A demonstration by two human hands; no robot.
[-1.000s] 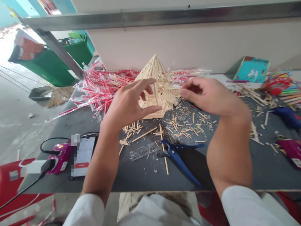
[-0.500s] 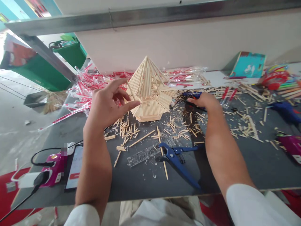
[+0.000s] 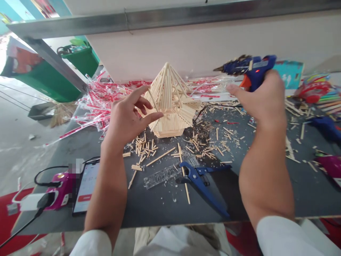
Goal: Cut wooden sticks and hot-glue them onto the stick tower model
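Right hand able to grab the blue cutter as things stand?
Probably not: the right hand is wrapped around the glue gun. Otherwise the way looks free, with nothing lying over the handles of the blue cutter.

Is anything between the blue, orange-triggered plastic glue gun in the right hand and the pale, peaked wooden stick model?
Nothing visible: open air separates the glue gun, held in the right hand, from the stick model. The left hand is on the opposite side.

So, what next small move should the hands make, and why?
Probably bring the blue pistol-shaped glue gun to the thin pale wooden stick: the right hand holds the gun raised, nozzle pointing left, and the left hand pinches the stick.
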